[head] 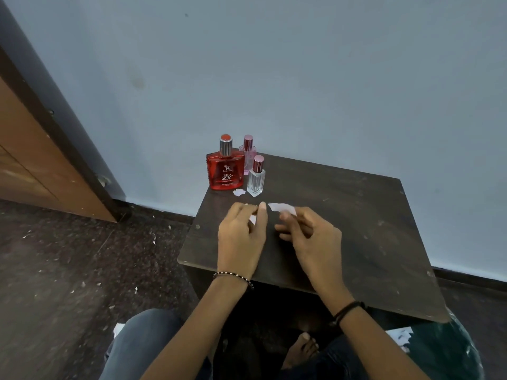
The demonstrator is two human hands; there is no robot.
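Both hands hover over a dark wooden table [356,215]. My left hand [241,237] pinches a small white paper piece [253,219] between thumb and fingers. My right hand [310,237] pinches another white paper strip [281,207], which sticks out to the left past its fingertips. The two pieces are a short gap apart. At the table's far left corner stand a red perfume bottle [225,171], a pink bottle [249,154] behind it and a small clear bottle [256,179] with a pink cap. A tiny white paper scrap [238,192] lies in front of the red bottle.
A blue-grey wall rises just behind the table. A brown door [33,160] stands at the left. The dark speckled floor [68,270] carries scattered paper bits. My knee [145,333] and bare foot [300,349] are below the table's near edge; a green bag [450,349] sits at bottom right.
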